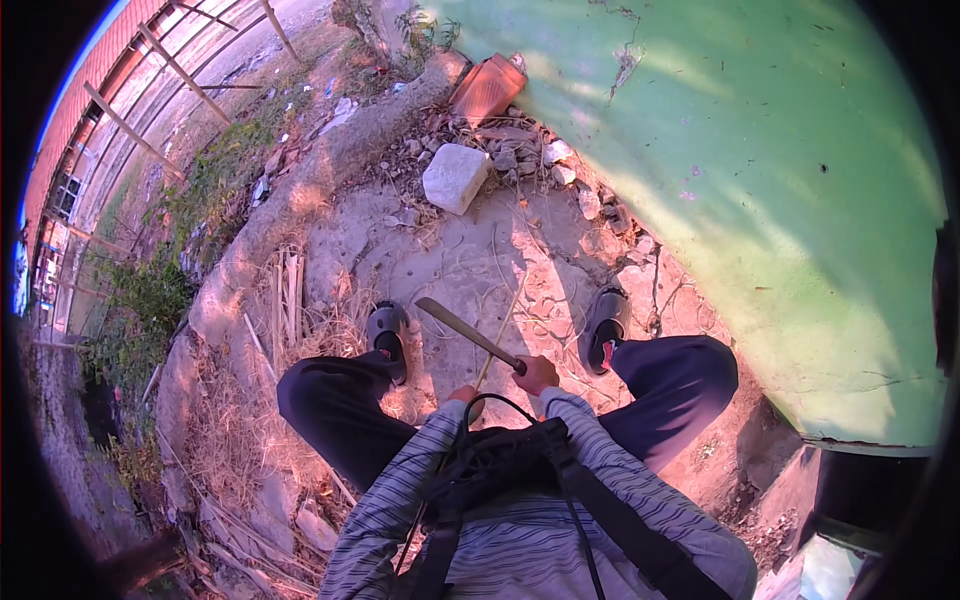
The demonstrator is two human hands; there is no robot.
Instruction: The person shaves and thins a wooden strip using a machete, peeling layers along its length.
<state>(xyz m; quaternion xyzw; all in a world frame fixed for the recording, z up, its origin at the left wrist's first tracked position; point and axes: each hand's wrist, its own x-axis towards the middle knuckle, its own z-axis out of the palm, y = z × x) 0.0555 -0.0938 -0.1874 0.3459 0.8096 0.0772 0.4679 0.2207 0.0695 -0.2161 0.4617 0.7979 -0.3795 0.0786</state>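
right hand (540, 374) wrapped round a long knife (466, 328) just below centre of frame, tip toward upper left. left hand (466, 396) near it, seemingly clamped on a thin pale strip (512, 308) crossing the knife. white block (457, 179), upper centre.

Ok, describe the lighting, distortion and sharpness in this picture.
Head view: bright sun patches and soft shadows dapple the green wall and ground; head view: fisheye curvature bends the reddish building, with black filling the corners; head view: the knife, left hand and right hand show no obvious motion blur.
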